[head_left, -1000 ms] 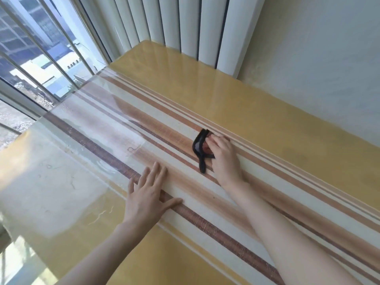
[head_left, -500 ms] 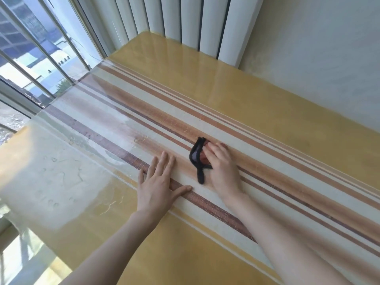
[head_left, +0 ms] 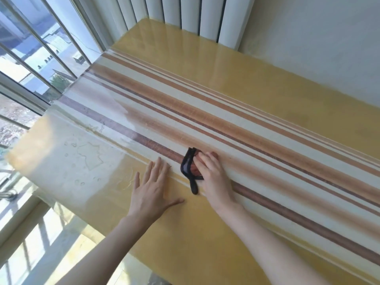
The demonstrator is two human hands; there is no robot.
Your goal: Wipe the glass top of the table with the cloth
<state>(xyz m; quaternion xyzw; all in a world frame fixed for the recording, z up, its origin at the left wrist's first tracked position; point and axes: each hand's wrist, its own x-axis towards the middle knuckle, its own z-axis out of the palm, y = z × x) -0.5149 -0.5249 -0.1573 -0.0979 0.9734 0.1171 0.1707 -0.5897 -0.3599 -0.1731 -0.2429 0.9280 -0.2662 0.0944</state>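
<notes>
Right hand (head_left: 213, 177), pressing small dark crumpled cloth (head_left: 190, 168), has slid nearer across the striped glass table top (head_left: 257, 83); left hand (head_left: 152, 190) flat, open beside it. Wiping ongoing, approx. midway.

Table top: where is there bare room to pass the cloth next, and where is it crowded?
The glass top is bare along the yellow band beside the wall, and along the stripes toward the window. The near yellow band on the person's right is bare too. It is crowded only mid-table, where the left hand lies flat beside the right hand pressing the cloth.
</notes>
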